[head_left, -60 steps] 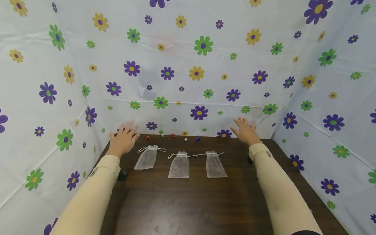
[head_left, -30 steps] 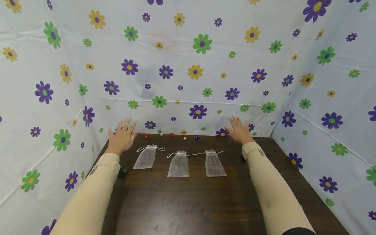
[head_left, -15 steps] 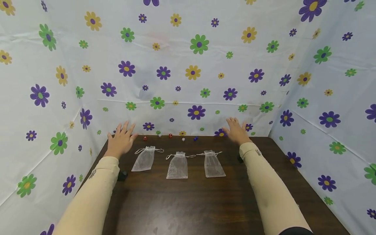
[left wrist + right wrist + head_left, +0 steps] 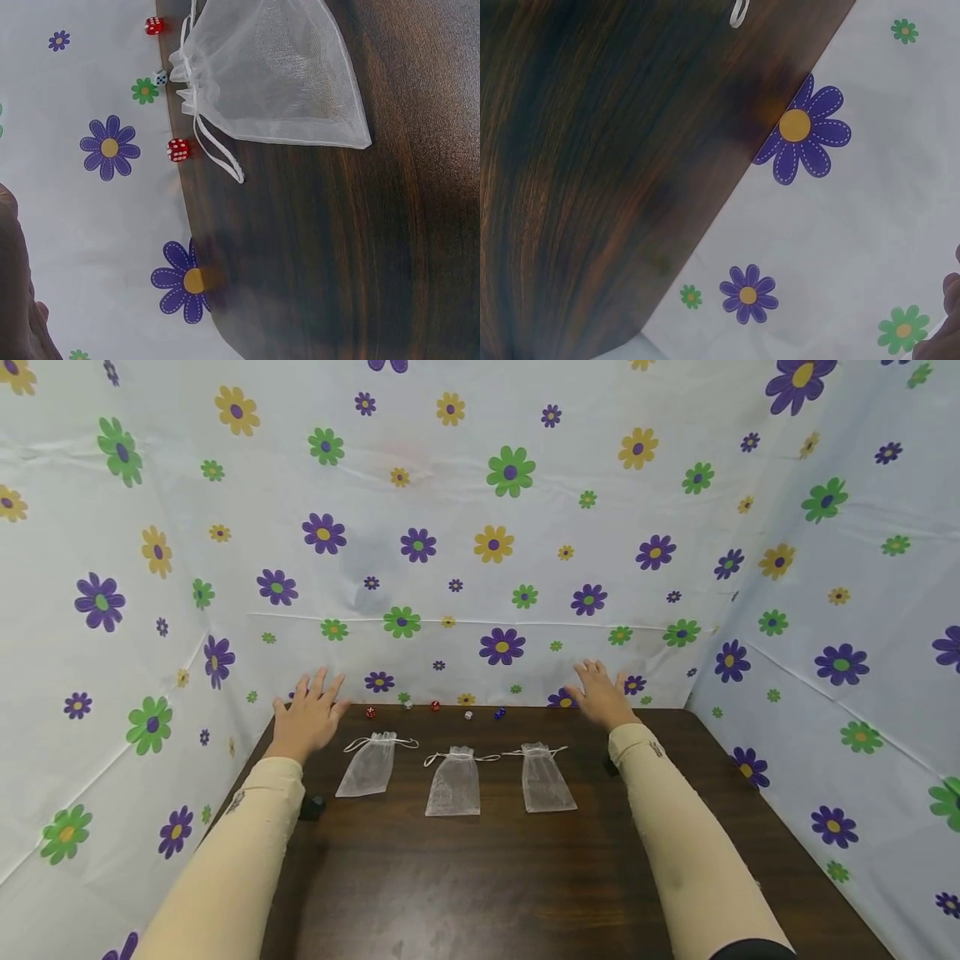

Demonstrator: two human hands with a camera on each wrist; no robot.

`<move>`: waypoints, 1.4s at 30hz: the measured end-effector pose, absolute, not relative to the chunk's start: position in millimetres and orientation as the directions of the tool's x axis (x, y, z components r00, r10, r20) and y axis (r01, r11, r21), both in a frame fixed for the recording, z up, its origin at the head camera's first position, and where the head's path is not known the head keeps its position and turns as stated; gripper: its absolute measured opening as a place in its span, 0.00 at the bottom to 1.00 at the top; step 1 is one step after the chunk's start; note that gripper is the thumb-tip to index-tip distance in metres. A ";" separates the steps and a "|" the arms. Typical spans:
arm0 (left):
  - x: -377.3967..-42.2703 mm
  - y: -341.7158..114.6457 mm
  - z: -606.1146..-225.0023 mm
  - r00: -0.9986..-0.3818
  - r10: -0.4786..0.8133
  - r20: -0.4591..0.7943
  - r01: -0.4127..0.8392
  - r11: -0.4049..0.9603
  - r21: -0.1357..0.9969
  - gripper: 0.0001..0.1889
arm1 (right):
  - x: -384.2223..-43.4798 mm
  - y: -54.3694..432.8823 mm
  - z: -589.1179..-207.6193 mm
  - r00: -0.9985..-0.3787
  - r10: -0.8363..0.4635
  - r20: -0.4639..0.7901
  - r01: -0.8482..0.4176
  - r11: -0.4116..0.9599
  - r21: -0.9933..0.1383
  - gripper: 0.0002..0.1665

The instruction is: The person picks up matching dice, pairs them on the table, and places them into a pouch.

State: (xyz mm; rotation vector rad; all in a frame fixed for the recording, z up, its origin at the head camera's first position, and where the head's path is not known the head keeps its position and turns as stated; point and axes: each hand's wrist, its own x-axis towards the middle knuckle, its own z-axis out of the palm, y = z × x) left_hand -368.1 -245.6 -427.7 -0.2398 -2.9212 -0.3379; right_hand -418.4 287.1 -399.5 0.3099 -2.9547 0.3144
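Note:
My left hand is held out over the far left of the table, fingers spread and holding nothing. On the far right, my right hand is likewise stretched out with nothing in it. Between them lie three sheer white drawstring pouches: a left one, a middle one and a right one, their gathered necks facing the wall. Behind these sits a row of small dice: a red die, a white die, another red die, a second white die and a blue die.
The dark wooden table ends at a white flower-print cloth that rises at the back and on both sides. In the left wrist view, a pouch and a red die lie near the table's far edge.
My right hand has shifted a little to the left, while the left hand stays nearly in place. The head view has turned slightly. The pouches and dice keep their places.

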 end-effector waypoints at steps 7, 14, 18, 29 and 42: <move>-368.2 -243.5 -426.8 -0.972 0.132 0.197 0.176 0.957 0.230 0.39 | -415.1 271.2 -402.1 -0.955 -0.226 0.191 -0.270 0.930 -0.249 0.37; -362.1 -229.7 -431.5 -0.957 0.151 0.248 0.207 0.953 0.221 0.28 | -401.6 228.7 -418.2 -0.934 -0.268 0.236 -0.345 0.849 -0.400 0.26; -359.2 -209.9 -436.3 -0.946 0.180 0.271 0.244 0.943 0.227 0.21 | -392.6 201.0 -436.5 -0.931 -0.312 0.189 -0.365 0.804 -0.469 0.19; -346.9 -145.1 -459.5 -0.961 0.211 0.177 0.260 0.908 0.328 0.12 | -370.6 143.3 -479.5 -0.934 -0.358 -0.006 -0.262 0.693 -0.672 0.15; -334.7 -103.8 -481.9 -0.983 0.180 -0.044 0.149 0.909 0.389 0.13 | -358.7 124.0 -496.3 -0.932 -0.330 -0.147 -0.136 0.698 -0.703 0.17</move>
